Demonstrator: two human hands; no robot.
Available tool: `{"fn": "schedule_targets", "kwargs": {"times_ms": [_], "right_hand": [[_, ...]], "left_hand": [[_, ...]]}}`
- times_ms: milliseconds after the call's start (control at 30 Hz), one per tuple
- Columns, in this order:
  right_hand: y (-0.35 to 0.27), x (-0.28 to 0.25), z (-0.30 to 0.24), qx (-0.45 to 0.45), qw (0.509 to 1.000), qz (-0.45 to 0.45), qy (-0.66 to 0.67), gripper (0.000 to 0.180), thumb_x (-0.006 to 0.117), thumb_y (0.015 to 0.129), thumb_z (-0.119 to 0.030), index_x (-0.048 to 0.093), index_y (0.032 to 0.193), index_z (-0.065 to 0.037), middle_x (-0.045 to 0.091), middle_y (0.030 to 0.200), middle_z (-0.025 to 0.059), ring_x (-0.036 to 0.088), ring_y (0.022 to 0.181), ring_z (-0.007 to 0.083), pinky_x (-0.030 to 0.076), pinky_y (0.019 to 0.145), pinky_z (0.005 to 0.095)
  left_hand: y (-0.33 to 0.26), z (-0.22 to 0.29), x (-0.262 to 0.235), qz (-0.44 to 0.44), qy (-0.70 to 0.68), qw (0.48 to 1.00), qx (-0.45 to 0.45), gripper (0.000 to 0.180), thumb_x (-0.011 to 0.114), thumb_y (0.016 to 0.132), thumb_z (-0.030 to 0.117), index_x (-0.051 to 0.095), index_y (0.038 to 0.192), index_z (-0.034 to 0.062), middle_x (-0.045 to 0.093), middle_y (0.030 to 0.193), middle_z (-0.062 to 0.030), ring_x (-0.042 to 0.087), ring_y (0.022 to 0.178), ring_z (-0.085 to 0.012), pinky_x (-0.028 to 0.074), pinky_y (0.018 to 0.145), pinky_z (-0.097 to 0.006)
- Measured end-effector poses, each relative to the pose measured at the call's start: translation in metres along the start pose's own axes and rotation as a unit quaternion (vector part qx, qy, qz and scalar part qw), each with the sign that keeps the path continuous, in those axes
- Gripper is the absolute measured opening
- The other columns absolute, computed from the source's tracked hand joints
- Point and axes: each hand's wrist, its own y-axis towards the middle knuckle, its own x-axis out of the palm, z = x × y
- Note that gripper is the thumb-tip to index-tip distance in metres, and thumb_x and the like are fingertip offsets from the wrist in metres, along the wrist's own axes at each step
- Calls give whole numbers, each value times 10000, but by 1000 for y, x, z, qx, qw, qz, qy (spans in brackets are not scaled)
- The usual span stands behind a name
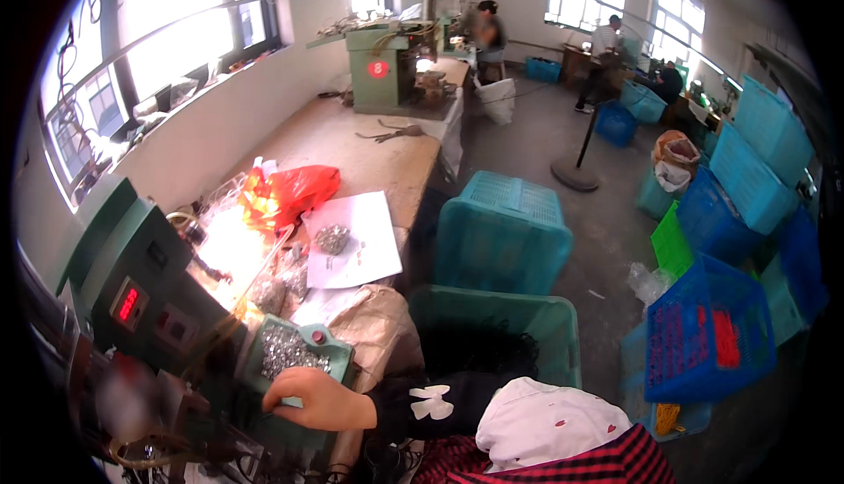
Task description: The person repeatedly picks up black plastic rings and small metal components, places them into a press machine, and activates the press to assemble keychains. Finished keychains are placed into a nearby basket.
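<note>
My right hand (318,399) reaches in from the right in a black sleeve with a pale patch. Its fingers are curled together in a pinch at the near edge of a small green tray (345,370); whatever they hold is hidden or too small to name. Many small shiny metal pieces (292,350) lie in the tray, just beyond my knuckles. To the left stands a green bench machine (158,264) with a red lit display, its lower working parts dim and blurred. I do not see my left hand.
On the bench, a heap of metal pieces (331,239) rests on white paper (374,236), near a red plastic bag (290,192). Right of the bench stand teal crates (503,229), one with dark contents. Blue crates (708,334) are stacked farther right. Several people work at the back.
</note>
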Motion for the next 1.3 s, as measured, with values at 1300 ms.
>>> {"fn": "schedule_targets", "kwargs": {"times_ms": [1300], "right_hand": [[-11,-16,99,6,956,50,-290,177,724,776,-128,662,929,-65,612,1156,115,561,1133,346,532,811,448]], "left_hand": [[2,285,-82,-74,-258,878,397,177,715,948,-7,761,1115,33,751,1151,-152,715,981,-346,559,855,-462]]}}
